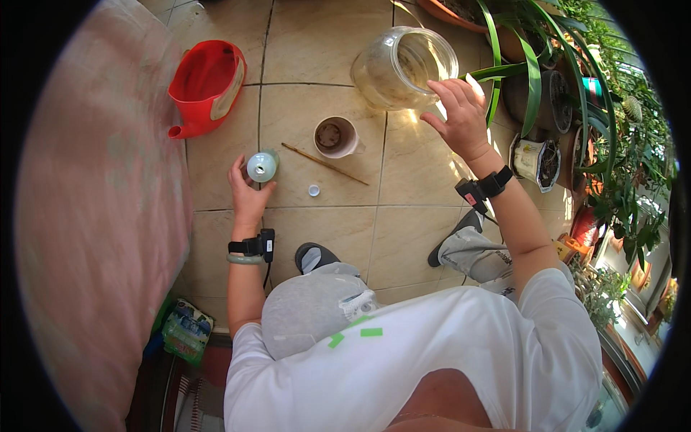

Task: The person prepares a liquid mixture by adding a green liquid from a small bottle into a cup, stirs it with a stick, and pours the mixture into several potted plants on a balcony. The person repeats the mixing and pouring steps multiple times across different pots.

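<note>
Near the left side of the tiled floor, my left hand (248,193) curls its thumb and fingers round a small pale bottle (262,167). The bottle stands upright with its narrow mouth uncovered. A small white cap (314,190) lies to its right. Between bottle and pale cup (349,135) rests a thin brown stick (327,164). The cup has brown residue at its bottom. My right hand (461,117) is spread, thumb apart, with fingertips at the rim of a large clear glass jar (374,66). Whether they press on the glass is hard to tell.
A red watering can (204,79) stands at the far left, beside a pink cloth (108,201). Potted plants (536,93) crowd the right side, their long leaves reaching towards the jar. A colourful bag (187,331) lies at the lower left. My slippered feet (315,257) are close by.
</note>
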{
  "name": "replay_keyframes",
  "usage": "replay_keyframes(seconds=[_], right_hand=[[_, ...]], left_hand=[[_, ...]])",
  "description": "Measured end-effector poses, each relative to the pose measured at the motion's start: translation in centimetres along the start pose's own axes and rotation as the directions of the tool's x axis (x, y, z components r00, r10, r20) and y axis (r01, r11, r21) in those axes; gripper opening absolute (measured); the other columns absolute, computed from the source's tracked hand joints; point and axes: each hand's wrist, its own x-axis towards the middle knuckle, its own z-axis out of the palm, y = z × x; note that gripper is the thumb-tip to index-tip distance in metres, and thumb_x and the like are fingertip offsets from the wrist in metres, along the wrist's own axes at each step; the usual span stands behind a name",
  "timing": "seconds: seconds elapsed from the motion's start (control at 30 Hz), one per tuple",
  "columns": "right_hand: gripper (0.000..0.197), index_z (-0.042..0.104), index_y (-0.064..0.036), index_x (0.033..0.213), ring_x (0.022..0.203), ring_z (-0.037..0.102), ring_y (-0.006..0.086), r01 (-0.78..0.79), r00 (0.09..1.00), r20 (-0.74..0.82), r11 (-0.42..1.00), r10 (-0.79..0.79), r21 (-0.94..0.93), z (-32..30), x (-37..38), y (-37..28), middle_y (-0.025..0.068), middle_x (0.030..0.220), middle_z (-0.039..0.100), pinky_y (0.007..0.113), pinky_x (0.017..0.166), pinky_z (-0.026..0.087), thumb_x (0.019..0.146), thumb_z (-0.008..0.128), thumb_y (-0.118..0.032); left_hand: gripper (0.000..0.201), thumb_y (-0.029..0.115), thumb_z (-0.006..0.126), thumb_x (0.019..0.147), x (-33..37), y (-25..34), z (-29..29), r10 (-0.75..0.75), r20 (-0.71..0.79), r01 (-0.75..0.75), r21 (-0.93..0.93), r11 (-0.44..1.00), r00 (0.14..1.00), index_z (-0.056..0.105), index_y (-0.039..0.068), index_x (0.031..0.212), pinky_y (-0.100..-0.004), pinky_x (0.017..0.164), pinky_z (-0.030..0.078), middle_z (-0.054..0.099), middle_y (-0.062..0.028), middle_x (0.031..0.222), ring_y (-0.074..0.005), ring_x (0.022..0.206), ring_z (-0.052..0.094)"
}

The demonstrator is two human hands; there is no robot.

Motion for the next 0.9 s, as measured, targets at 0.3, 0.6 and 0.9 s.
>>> replay_keyframes(seconds=[0.3,0.6,0.9], right_hand=[[0.032,0.058,-0.0095,0.092,0.087,0.057,0.0263,0.083,0.972,0.207,0.986,-0.112,0.142,0.4,2.5,1.3,0.0053,0.087,0.060,0.037,0.081,0.044,0.067,0.076,-0.018],[0.029,0.056,-0.0096,0.087,0.087,0.057,0.0241,0.170,0.885,0.400,0.965,-0.239,0.201,-3.4,2.4,0.9,0.0045,0.084,0.059,0.037,0.088,0.040,0.066,0.075,-0.013],[0.035,0.052,-0.0088,0.075,0.078,0.056,0.0254,0.303,0.695,0.571,0.898,-0.436,0.318,-7.5,2.1,-1.9,0.0051,0.073,0.056,0.036,0.079,0.042,0.066,0.076,-0.032]], left_hand=[[0.040,0.004,0.073,0.073,-4.9,-3.0,-0.2,-0.323,0.015,0.323,-0.051,0.945,0.946,0.051,0.002,0.107,-0.0304,0.071,0.050,0.055,-0.0069,0.094,-0.0153,0.080,0.057],[0.025,0.007,0.065,0.077,-3.7,4.6,0.7,-0.025,0.429,0.016,0.023,1.000,0.903,0.056,0.001,0.100,-0.0316,0.075,0.049,0.059,-0.0104,0.092,-0.0225,0.084,0.060],[0.029,0.008,0.064,0.079,-1.0,8.9,3.0,0.204,0.438,-0.195,-0.067,0.978,0.875,0.054,0.004,0.106,-0.0325,0.074,0.049,0.057,-0.0093,0.097,-0.0214,0.084,0.060]])
